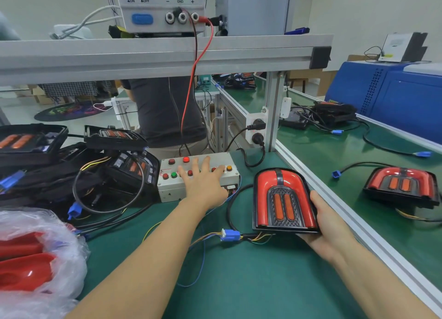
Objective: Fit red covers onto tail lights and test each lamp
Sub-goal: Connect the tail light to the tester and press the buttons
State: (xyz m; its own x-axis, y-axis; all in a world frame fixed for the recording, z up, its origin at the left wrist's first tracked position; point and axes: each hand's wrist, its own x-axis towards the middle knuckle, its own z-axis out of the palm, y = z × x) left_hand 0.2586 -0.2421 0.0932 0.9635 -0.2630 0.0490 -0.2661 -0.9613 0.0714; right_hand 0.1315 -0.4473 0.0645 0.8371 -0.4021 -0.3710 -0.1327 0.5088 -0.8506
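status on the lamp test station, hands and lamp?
Left hand flat on button box, fingers spread. Right hand holds covered tail light, plugged into blue connector. Nothing in the way.

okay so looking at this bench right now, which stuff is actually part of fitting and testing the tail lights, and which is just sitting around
In use:
- tail light, held by the right hand
- button box, left hand spread flat on it
- blue plug on the light's lead
- bag of red covers
- uncovered lights, piled at left

Lying about:
- finished light on the next bench
- blue machine
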